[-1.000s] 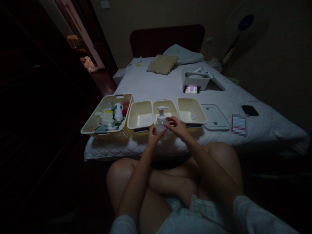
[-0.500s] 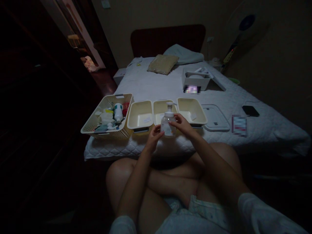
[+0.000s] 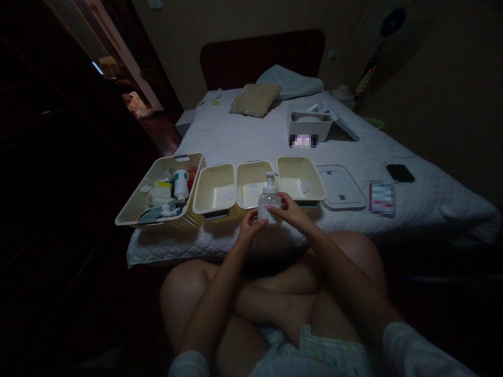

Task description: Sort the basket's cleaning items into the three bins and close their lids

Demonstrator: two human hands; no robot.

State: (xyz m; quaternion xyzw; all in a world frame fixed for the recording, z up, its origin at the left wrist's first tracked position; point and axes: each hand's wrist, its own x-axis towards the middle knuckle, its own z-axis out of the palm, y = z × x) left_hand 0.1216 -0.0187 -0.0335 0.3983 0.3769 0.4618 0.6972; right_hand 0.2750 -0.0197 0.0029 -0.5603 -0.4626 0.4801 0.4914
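At lower centre, my left hand and right hand grip a clear plastic pump bottle (upright, white-topped).

Bed in my view: perforated basket at near-left corner; three cream bins along near edge.

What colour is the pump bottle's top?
The pump top is white, clearest in the head view.
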